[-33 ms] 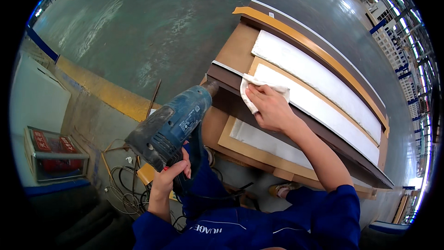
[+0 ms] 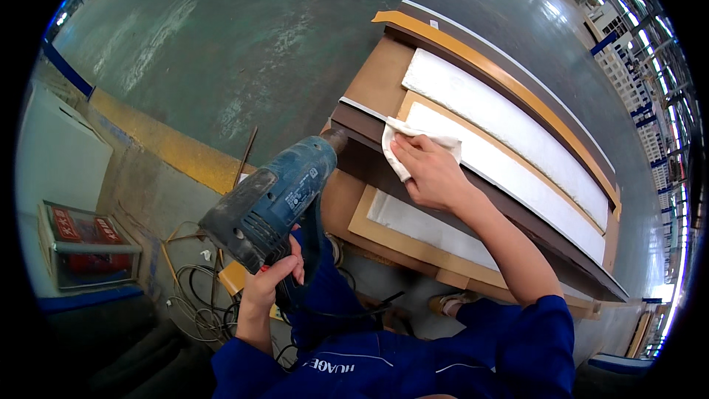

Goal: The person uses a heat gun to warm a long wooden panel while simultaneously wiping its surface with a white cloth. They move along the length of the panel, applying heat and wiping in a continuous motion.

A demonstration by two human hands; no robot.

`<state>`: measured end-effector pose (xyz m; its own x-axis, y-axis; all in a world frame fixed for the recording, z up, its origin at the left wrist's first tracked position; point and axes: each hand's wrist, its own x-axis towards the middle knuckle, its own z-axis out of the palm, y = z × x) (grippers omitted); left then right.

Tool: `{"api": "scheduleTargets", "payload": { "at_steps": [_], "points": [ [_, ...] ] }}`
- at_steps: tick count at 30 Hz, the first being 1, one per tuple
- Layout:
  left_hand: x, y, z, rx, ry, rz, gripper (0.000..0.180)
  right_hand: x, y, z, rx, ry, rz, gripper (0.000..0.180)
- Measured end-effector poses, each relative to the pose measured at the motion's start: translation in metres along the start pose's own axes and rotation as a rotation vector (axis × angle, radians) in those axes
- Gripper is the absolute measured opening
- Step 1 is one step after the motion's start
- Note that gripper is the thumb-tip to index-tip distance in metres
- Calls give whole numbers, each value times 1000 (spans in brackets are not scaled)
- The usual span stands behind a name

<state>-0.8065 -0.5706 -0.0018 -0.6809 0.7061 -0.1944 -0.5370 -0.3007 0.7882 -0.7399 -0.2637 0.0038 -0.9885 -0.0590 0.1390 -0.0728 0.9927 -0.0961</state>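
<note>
My left hand (image 2: 272, 278) grips the handle of a blue heat gun (image 2: 269, 199). Its nozzle points at the near end of a long dark brown panel (image 2: 517, 223). My right hand (image 2: 432, 174) presses a white cloth (image 2: 394, 142) flat onto that end of the panel, just right of the nozzle. The panel lies on a stack of tan boards (image 2: 384, 233) with white strips (image 2: 509, 122) running along them. Both my sleeves are blue.
A red box in a clear case (image 2: 85, 244) sits at the left beside a white cabinet (image 2: 55, 155). Tangled cables (image 2: 196, 292) lie on the floor below the gun. A yellow line (image 2: 162, 144) crosses the green floor (image 2: 244, 37).
</note>
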Motion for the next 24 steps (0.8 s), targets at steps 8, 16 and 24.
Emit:
{"api": "scheduleTargets", "payload": {
  "at_steps": [8, 16, 24],
  "points": [
    [4, -1, -10, 14, 42, 28, 49, 32, -10, 5, 10, -21, 9, 52],
    [9, 3, -19, 54, 112, 77, 52, 60, -17, 14, 30, -18, 2, 52],
    [12, -7, -15, 45, 138, 92, 50, 71, -12, 49, 50, 152, 16, 52]
  ]
}}
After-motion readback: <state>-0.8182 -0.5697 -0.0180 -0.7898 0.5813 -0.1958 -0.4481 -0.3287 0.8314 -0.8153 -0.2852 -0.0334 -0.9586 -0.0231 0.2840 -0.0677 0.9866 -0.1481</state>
